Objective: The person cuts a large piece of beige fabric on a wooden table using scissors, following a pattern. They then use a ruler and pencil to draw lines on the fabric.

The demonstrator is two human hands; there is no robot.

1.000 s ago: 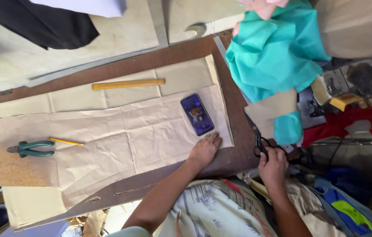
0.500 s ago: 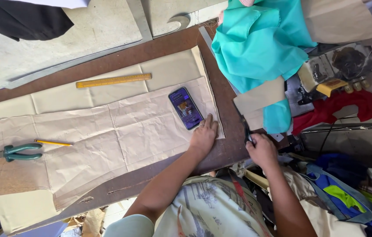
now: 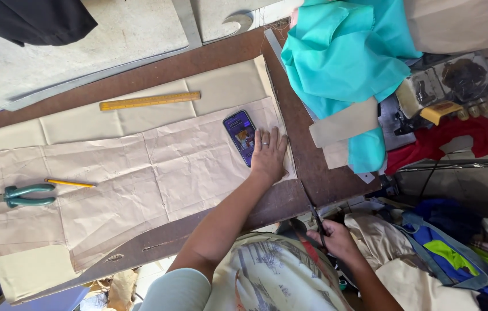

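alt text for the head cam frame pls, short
A person's left hand presses flat on brown pattern paper laid over beige fabric on a wooden table, beside a phone, while the right hand holds scissors at the table's edge. A yellow ruler, pencil and green-handled scissors lie farther along.

Tailoring workshop: paper pattern (image 3: 140, 167), ruler (image 3: 149, 101), sewing machine (image 3: 439, 92)

One camera sits on the person's head, looking steeply down over the brown table (image 3: 313, 173) from close above; the person's arms enter from the bottom edge. No second view shares the scene.
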